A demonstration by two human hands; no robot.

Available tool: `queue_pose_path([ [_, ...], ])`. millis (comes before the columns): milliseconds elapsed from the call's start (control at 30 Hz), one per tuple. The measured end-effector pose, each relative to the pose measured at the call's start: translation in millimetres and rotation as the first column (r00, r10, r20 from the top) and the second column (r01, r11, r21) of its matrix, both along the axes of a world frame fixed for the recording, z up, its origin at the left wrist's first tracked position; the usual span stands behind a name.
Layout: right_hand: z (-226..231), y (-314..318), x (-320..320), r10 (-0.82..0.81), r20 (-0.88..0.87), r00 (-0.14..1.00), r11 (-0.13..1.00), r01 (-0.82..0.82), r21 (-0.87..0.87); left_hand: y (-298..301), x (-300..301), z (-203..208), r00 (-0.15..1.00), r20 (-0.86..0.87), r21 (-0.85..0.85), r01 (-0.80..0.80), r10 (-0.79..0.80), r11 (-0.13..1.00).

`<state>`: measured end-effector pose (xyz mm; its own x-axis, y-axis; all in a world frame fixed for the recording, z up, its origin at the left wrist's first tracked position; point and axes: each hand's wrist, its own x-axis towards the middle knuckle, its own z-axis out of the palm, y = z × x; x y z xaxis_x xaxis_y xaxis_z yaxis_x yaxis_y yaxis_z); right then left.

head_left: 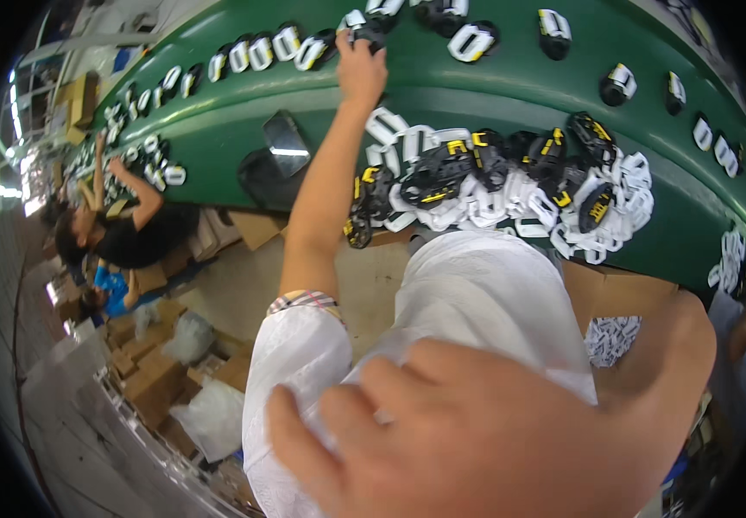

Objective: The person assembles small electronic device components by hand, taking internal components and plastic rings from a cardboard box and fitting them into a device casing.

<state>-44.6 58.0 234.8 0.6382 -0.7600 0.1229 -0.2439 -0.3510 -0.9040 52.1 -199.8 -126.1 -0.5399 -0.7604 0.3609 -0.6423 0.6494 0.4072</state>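
Note:
My left hand (362, 76) reaches out across the green belt, its fingers closed on a black-and-white plastic part (368, 34). Its fingertips partly cover that part. Close to the camera and blurred, my right hand (451, 432) is raised in front of my white shirt. Its fingers are bent but apart, and I see nothing held in them; the palm is hidden. Between my arms, on the near ledge, lies a heap of white oval frames (636, 203) mixed with black plastic parts (438, 177) that carry yellow markings.
Several black-and-white parts (261, 52) line the belt (511, 82). A dark, glossy flat piece (287, 142) rests left of my arm. A cardboard box (623, 293) with small white pieces stands below the ledge. Co-workers (135, 233) sit at the left, near boxes and plastic bags (213, 423).

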Motion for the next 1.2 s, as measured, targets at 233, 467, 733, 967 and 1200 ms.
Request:
queue_pose_path([
  [233, -38.2, 45.3, 20.6, -0.633, -0.023, 0.773, 0.598, 0.470, -0.649, 6.2, -38.2, -39.7, 0.984, 0.159, -0.083, 0.095, -0.081, 0.992],
  [467, -192.0, 49.1, -60.4, -0.862, -0.204, 0.465, 0.365, 0.846, 0.389, 102.3, 13.5, 0.3, 0.981, -0.173, 0.280, 0.134, -0.088, 0.951],
  [733, -330.1, 56.6, -91.8, -0.750, -0.614, 0.246, 0.412, 0.900, -0.143, 160.1, 18.8, 16.0, 0.943, -0.210, 0.354, 0.318, -0.257, 0.879],
  [967, -337.8, 56.6, -95.1, -0.696, -0.669, 0.262, 0.363, 0.932, -0.014, 173.9, 5.0, 25.0, 0.912, -0.250, 0.418, 0.404, -0.324, 0.814],
  [1200, -347.4, 168.3, -181.3, -0.799, -0.423, -0.427, -0.301, 0.893, -0.334, 188.3, 6.4, 33.1, 0.882, -0.310, 0.555, 0.471, -0.355, 0.686],
])
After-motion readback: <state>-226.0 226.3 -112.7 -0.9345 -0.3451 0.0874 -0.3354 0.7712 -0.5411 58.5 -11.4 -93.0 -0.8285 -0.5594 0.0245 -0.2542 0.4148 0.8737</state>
